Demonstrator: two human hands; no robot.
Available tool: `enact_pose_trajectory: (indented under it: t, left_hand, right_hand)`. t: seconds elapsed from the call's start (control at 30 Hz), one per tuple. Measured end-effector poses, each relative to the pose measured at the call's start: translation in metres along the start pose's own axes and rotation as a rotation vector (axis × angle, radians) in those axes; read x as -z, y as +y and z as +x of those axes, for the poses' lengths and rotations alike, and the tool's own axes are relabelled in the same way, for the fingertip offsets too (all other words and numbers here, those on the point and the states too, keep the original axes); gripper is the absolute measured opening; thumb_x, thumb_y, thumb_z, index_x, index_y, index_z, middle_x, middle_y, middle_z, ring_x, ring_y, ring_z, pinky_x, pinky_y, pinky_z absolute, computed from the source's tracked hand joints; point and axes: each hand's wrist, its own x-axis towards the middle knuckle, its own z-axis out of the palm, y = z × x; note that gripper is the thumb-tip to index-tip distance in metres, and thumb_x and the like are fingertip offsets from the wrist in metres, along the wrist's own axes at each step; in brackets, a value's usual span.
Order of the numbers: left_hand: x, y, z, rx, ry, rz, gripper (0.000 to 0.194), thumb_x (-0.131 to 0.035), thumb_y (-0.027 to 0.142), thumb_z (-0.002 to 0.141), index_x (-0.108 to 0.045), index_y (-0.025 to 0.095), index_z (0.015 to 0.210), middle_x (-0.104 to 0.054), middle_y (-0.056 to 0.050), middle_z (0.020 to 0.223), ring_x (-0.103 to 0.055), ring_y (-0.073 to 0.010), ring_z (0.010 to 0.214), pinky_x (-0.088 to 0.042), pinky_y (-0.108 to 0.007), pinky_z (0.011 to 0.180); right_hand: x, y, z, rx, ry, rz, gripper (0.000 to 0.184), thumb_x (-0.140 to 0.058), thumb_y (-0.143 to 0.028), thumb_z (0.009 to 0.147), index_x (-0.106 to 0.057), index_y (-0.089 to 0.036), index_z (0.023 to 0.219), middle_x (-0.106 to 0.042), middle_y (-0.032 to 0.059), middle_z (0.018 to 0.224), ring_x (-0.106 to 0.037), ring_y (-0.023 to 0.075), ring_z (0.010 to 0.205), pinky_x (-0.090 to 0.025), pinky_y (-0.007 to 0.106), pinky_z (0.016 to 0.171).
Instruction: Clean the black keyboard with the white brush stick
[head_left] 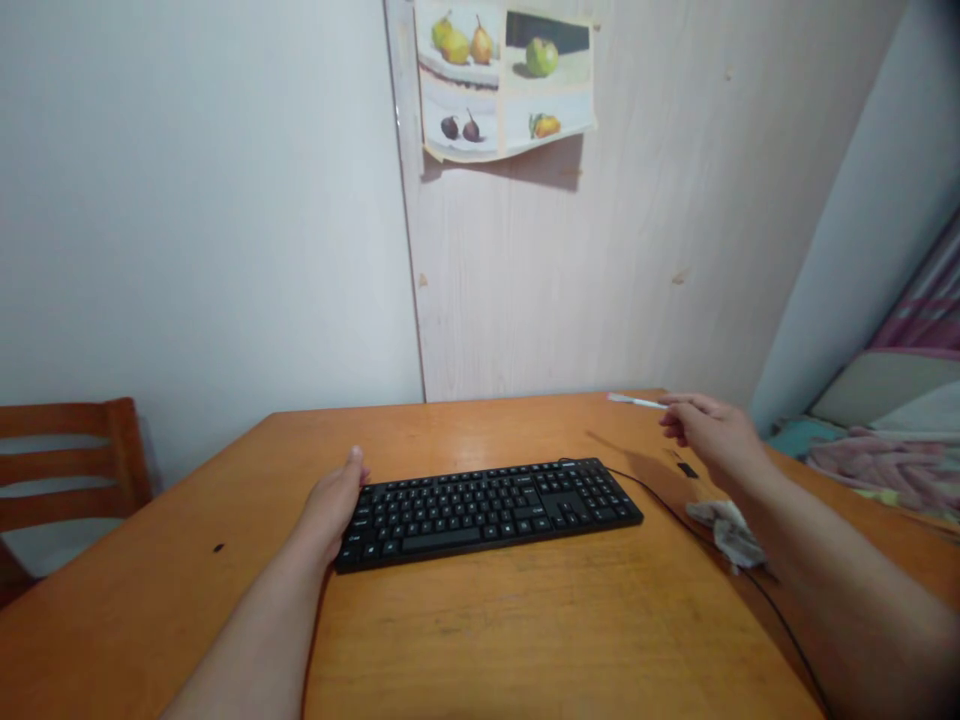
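Observation:
A black keyboard [487, 510] lies slightly aslant on the wooden table. My left hand [335, 505] is closed around its left end, with the thumb pointing up and away and the other fingers mostly hidden. Above the table, beyond the keyboard's right end, my right hand [701, 425] pinches a slim white brush [637, 402]. The brush points left, and its wider, pinkish tip is held well clear of the keys. A crumpled whitish cloth or tissue [731, 535] lies below my right forearm.
The keyboard's black cable [667, 508] runs right and toward me over the orange-brown table [525, 630]. A wooden chair [71, 465] stands at the left. Fruit pictures [506, 85] hang on the back panel. Rumpled bedding [885, 465] is at the far right.

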Motion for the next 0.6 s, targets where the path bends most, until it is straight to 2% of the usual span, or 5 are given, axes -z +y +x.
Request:
enact_pose_trajectory:
  t: [0.13, 0.27, 0.4, 0.5, 0.6]
  left_hand:
    - [-0.001, -0.002, 0.001, -0.018, 0.006, -0.047, 0.074, -0.048, 0.082, 0.074, -0.071, 0.013, 0.088, -0.074, -0.018, 0.104, -0.069, -0.0322, 0.097, -0.052, -0.042, 0.085]
    - [-0.004, -0.001, -0.001, -0.063, 0.017, -0.104, 0.070, -0.050, 0.079, 0.076, -0.070, 0.014, 0.087, -0.074, -0.017, 0.103, -0.069, -0.0297, 0.097, -0.052, -0.040, 0.085]
    - [-0.008, 0.012, -0.012, -0.286, -0.003, -0.132, 0.061, -0.053, 0.072, 0.080, -0.071, 0.015, 0.093, -0.073, -0.011, 0.103, -0.066, -0.0271, 0.103, -0.048, -0.037, 0.091]
    - [-0.009, 0.027, -0.028, -0.421, -0.101, -0.125, 0.057, -0.056, 0.069, 0.081, -0.072, 0.016, 0.098, -0.073, -0.009, 0.103, -0.064, -0.0266, 0.104, -0.045, -0.036, 0.094]
    - [-0.010, 0.039, -0.044, -0.445, -0.258, -0.125, 0.055, -0.056, 0.065, 0.084, -0.071, 0.016, 0.105, -0.073, -0.008, 0.097, -0.064, -0.0243, 0.097, -0.045, -0.035, 0.090]
  right_hand:
    - [-0.017, -0.027, -0.019, -0.065, -0.122, 0.253, 0.021, -0.067, -0.027, 0.074, -0.068, -0.015, 0.091, -0.068, 0.0042, 0.070, -0.064, 0.0133, 0.060, -0.050, 0.023, 0.055]
    - [-0.039, -0.052, -0.045, -0.109, -0.284, 0.401, 0.024, -0.078, -0.030, 0.069, -0.064, -0.016, 0.083, -0.065, 0.0011, 0.065, -0.059, 0.0101, 0.055, -0.045, 0.019, 0.049]
    - [-0.069, -0.070, -0.073, -0.167, -0.453, 0.423, 0.026, -0.078, -0.033, 0.070, -0.061, -0.017, 0.080, -0.064, -0.0001, 0.063, -0.057, 0.0094, 0.051, -0.040, 0.019, 0.044]
    - [-0.096, -0.081, -0.093, -0.162, -0.547, 0.435, 0.026, -0.076, -0.036, 0.073, -0.060, -0.017, 0.081, -0.065, 0.0000, 0.064, -0.057, 0.0094, 0.051, -0.039, 0.019, 0.044]
    - [-0.123, -0.092, -0.111, -0.151, -0.637, 0.451, 0.026, -0.076, -0.036, 0.074, -0.060, -0.017, 0.081, -0.065, -0.0005, 0.064, -0.057, 0.0093, 0.050, -0.039, 0.020, 0.044]
